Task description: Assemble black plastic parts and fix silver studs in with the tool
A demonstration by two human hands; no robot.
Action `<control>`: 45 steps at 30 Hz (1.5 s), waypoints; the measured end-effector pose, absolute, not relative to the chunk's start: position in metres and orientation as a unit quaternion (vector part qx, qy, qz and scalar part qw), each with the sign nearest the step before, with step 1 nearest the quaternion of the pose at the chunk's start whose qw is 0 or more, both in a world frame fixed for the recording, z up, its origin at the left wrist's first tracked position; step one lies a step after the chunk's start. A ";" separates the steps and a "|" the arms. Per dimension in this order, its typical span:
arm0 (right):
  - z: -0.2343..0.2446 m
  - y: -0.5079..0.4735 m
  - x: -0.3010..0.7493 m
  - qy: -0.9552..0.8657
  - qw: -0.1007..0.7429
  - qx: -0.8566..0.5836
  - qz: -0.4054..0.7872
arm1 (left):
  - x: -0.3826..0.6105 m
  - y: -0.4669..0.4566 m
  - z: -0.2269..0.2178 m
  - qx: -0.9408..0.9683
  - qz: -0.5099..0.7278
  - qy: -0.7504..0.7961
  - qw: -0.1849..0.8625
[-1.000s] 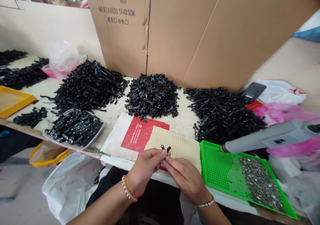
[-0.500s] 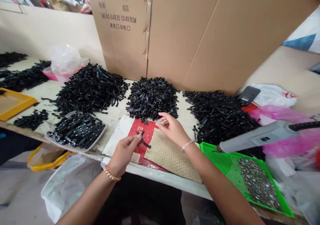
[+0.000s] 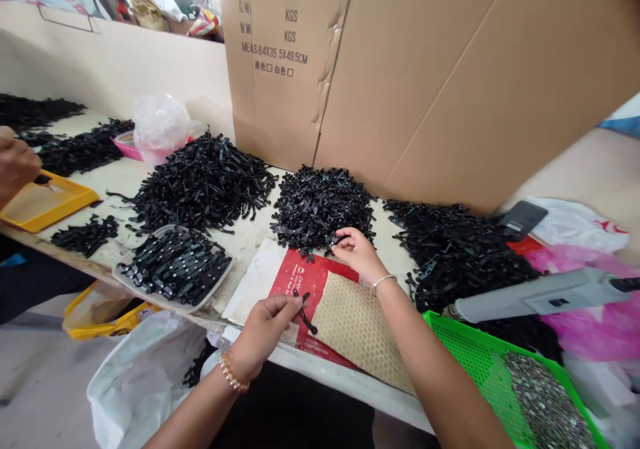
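My left hand (image 3: 265, 329) pinches a slim black clip piece (image 3: 305, 310) over the red card (image 3: 305, 282) at the table's front edge. My right hand (image 3: 356, 252) reaches forward to the near edge of the middle pile of black clip parts (image 3: 323, 202), its fingers curled on a small black piece there. A beige honeycomb mat (image 3: 357, 326) lies between my two arms.
Larger black piles lie left (image 3: 200, 179) and right (image 3: 455, 249). A clear tray of finished clips (image 3: 175, 266) is at the left front. A green tray (image 3: 450, 342) holds metal bits beside a grey glue gun (image 3: 530, 296). Another person's hand (image 3: 15, 162) hovers over a yellow tray (image 3: 43, 202).
My hands split from working together: the left stays low with the black piece, the right has reached out to the middle pile. Another person's hand came into view at the left.
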State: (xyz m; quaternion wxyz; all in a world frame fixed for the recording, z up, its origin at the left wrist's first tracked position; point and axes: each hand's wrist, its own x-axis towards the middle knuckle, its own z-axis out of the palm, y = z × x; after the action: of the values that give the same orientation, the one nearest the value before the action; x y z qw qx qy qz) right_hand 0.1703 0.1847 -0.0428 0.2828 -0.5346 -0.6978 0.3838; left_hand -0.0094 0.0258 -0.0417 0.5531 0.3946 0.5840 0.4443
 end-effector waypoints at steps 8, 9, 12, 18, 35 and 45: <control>-0.005 0.080 0.186 -0.594 0.381 -0.372 0.604 | 0.017 0.016 -0.013 0.356 0.520 0.404 0.663; -0.007 0.073 0.186 -0.602 0.385 -0.370 0.593 | 0.022 0.014 -0.011 0.334 0.531 0.398 0.669; -0.018 0.060 0.189 -0.644 0.405 -0.387 0.521 | 0.035 0.012 -0.008 0.257 0.562 0.389 0.683; -0.026 0.046 0.198 -0.671 0.435 -0.396 0.451 | 0.044 0.010 -0.004 0.257 0.566 0.424 0.659; -0.037 0.053 0.199 -0.419 0.529 -0.447 0.587 | 0.051 -0.005 -0.019 0.399 0.514 0.523 0.551; -0.046 0.034 0.191 -0.395 0.510 -0.428 0.633 | 0.054 0.000 -0.021 0.437 0.496 0.525 0.535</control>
State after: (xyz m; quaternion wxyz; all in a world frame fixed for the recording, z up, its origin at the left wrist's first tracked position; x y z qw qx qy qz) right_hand 0.1912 0.0344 -0.0455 0.5104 -0.4284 -0.3947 0.6326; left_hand 0.0540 -0.0003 -0.0212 0.5354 0.4374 0.5251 0.4962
